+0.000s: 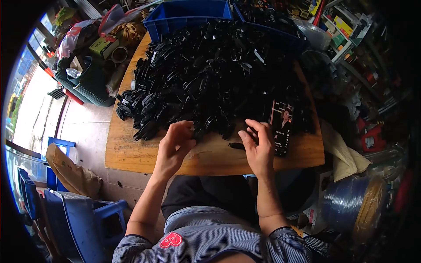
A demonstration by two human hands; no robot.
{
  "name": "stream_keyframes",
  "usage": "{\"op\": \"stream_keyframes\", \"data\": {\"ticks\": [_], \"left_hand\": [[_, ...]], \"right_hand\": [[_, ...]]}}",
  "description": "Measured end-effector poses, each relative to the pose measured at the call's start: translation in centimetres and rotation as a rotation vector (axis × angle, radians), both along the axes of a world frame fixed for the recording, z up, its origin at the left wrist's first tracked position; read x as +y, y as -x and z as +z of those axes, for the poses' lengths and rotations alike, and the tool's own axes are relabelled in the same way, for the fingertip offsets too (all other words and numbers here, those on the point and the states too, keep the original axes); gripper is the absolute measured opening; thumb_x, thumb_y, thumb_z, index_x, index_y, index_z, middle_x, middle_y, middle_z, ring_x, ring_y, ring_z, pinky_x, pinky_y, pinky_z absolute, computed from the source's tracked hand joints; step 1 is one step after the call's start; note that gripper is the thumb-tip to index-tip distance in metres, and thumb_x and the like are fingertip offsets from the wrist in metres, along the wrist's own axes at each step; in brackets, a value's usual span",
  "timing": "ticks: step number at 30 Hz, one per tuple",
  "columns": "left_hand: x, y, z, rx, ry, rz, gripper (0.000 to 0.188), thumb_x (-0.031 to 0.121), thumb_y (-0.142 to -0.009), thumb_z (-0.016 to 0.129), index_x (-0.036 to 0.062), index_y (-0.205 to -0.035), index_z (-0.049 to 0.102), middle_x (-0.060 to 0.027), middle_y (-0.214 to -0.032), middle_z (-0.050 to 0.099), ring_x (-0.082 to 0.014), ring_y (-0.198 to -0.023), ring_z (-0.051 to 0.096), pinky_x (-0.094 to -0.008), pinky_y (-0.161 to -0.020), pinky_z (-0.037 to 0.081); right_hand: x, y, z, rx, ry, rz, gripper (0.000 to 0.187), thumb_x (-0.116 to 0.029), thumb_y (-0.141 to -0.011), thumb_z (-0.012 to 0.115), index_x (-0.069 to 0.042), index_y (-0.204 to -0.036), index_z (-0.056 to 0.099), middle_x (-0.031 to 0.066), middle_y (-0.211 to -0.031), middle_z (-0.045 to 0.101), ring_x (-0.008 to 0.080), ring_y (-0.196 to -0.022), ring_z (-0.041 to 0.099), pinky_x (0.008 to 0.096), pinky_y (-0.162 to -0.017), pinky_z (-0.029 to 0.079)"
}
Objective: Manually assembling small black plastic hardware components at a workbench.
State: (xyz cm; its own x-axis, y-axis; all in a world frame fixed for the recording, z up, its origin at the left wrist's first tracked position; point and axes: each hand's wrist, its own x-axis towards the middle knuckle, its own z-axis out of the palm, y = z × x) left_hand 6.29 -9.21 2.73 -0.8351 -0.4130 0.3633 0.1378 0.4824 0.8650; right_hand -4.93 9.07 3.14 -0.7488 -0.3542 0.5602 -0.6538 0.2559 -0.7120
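Observation:
A large heap of small black plastic parts (201, 79) covers most of a wooden table (210, 162). At the heap's near edge is my left hand (174, 147), its fingers bent and its thumb held apart from them. Nothing shows in its grasp, though the fingertips border on the dark parts. To the right, my right hand (259, 147) hovers over the table's front, thumb and forefinger parted, other fingers curled behind. A single black part (237, 145) lies just left of its thumb. A phone (283, 127) with a lit screen rests right of that hand, against the heap.
Blue plastic bins (188, 19) stand at the table's far side, one holding more black parts. A blue plastic stool (87, 219) is at lower left. Rolls of plastic film (346, 206) sit at lower right. Crowded shelves (346, 35) fill the right background.

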Motion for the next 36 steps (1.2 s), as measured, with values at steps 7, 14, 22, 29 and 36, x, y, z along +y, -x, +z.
{"op": "stream_keyframes", "data": {"ticks": [7, 14, 22, 29, 36], "left_hand": [[3.3, -1.6, 0.2, -0.166, -0.729, -0.371, 0.029, 0.005, -0.087, 0.054, -0.0018, -0.114, 0.048, -0.0061, -0.098, 0.055, -0.0134, -0.087, 0.055, -0.0256, -0.077, 0.045], [2.4, -1.0, -0.7, -0.169, -0.267, -0.335, 0.035, 0.006, -0.083, 0.057, -0.0004, -0.117, 0.049, -0.0048, -0.088, 0.053, -0.0127, -0.079, 0.053, -0.0249, -0.073, 0.043], [2.8, -1.4, -0.5, -0.070, -0.312, -0.415, 0.042, 0.004, -0.083, 0.056, 0.0007, -0.124, 0.047, -0.0075, -0.094, 0.054, -0.0150, -0.087, 0.053, -0.0253, -0.075, 0.043], [2.8, -1.8, -0.5, -0.086, -0.273, -0.304, 0.039, 0.004, -0.081, 0.061, -0.0007, -0.118, 0.050, -0.0112, -0.096, 0.056, -0.0182, -0.080, 0.058, -0.0279, -0.072, 0.046], [2.0, -1.6, -0.3, -0.072, -0.118, -0.377, 0.033, 0.012, -0.084, 0.063, -0.0030, -0.111, 0.051, -0.0111, -0.103, 0.057, -0.0151, -0.090, 0.057, -0.0274, -0.075, 0.046]], "right_hand": [[-2.6, -4.5, 0.3, -0.236, 0.159, 0.346, 0.025, -0.012, -0.081, 0.066, -0.003, -0.103, 0.057, 0.0019, -0.090, 0.051, 0.0085, -0.077, 0.049, 0.0224, -0.069, 0.043], [-2.3, -3.9, -0.3, -0.498, 0.302, 0.403, 0.029, -0.018, -0.081, 0.068, -0.003, -0.103, 0.056, -0.0022, -0.084, 0.051, 0.0045, -0.069, 0.046, 0.0178, -0.063, 0.040], [-2.1, -4.3, -1.1, -0.610, 0.375, 0.460, 0.021, -0.015, -0.089, 0.057, -0.001, -0.105, 0.054, -0.0008, -0.088, 0.048, 0.0043, -0.065, 0.043, 0.0176, -0.059, 0.036], [-1.6, -4.3, -0.7, -0.817, 0.473, 0.611, 0.020, -0.015, -0.087, 0.059, -0.001, -0.101, 0.058, 0.0006, -0.088, 0.050, 0.0061, -0.065, 0.046, 0.0188, -0.059, 0.039], [-1.5, -4.1, -0.7, -0.909, 0.554, 0.644, 0.017, -0.012, -0.086, 0.059, -0.003, -0.100, 0.061, -0.0024, -0.080, 0.049, 0.0042, -0.063, 0.045, 0.0178, -0.056, 0.036]]}}
